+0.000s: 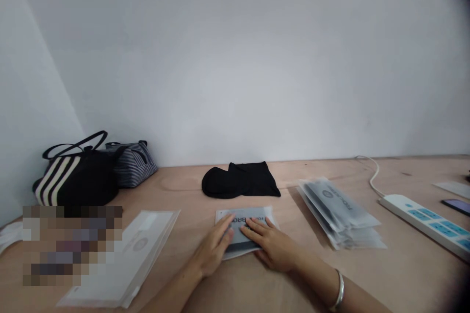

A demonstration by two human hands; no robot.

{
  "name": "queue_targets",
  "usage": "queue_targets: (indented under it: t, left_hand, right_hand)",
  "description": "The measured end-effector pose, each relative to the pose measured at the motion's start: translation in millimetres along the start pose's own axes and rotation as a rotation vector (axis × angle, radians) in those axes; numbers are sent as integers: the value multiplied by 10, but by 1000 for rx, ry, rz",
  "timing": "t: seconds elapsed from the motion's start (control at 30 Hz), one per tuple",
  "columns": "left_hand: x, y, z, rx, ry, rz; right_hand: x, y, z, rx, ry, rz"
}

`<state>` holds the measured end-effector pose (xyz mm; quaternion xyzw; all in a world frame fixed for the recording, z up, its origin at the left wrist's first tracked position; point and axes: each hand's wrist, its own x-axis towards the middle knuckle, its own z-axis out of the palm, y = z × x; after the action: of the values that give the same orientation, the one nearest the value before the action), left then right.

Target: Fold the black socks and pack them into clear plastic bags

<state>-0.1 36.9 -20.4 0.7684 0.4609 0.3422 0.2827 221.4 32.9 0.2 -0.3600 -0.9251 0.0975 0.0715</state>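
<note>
A flat clear plastic pouch (244, 219) with a grey insert and printed letters lies on the wooden table (367, 274) in front of me. My left hand (213, 252) rests flat on the pouch's left side, fingers stretched out. My right hand (271, 244) presses on its right side, fingers spread, with a silver bangle (340, 292) on the wrist. Just behind the pouch lies a pile of black fabric (240, 179), apart from both hands.
A fanned stack of filled pouches (340, 210) lies to the right, empty clear pouches (125, 259) to the left. A white power strip (428, 225) with its cord and a dark phone (457, 205) sit far right. Striped bags (88, 171) stand at the back left by the wall.
</note>
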Motion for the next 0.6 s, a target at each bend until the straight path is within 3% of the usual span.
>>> queue_targets:
  t: [0.1,0.2,0.3,0.47,0.53,0.6]
  left_hand:
    - [62,-160,-6,-155,258,-118]
    - [114,-261,-13,-147,351,-175]
    - [118,-267,-4,-126,359,-189]
    - [85,-184,9,-44,311,-146]
    - [79,-152,3,2,294,-130]
    - [77,-124,-4,53,275,-113]
  right_hand:
    - [22,-3,86,-75,37,53]
    - [28,11,120,-188,127,139]
    - [-12,45,-30,-371,292,274]
    - [-212,261,-528,-659,634,682]
    - [-307,444,-633,-649,679,863]
    - [-388,653,-629,-544,621,1041]
